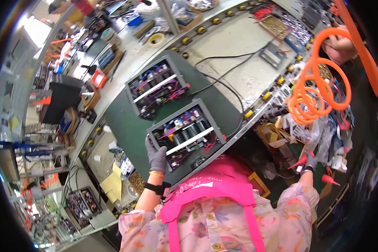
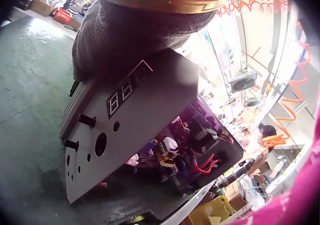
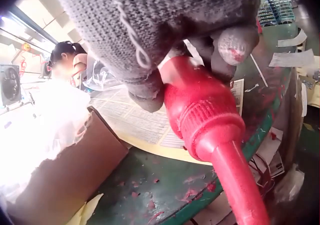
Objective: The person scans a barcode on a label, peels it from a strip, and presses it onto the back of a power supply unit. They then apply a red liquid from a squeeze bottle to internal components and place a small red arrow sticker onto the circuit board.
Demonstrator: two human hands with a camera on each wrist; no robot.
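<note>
My gloved left hand (image 1: 157,159) grips the near left edge of a grey metal case (image 1: 204,110), whose open top shows capacitors, wiring and a white bar. In the left wrist view the glove (image 2: 135,34) covers the top of the case's front panel (image 2: 145,104), which has a digit display, round holes and two dark posts. Away to the right, my gloved right hand (image 1: 310,160) holds a red squeeze bottle (image 3: 205,104) with a long tapered nozzle. The nozzle points down over a green surface (image 3: 145,185) spotted with red bits. Part of the bottle is hidden inside the glove.
A second open case (image 1: 155,86) stands behind the first on the green mat (image 1: 122,113). Black cables (image 1: 222,77) run off to the right. An orange coiled hose (image 1: 319,84) hangs at right. Another red nozzle bottle (image 1: 329,179) and a cardboard box (image 3: 75,170) are near my right hand.
</note>
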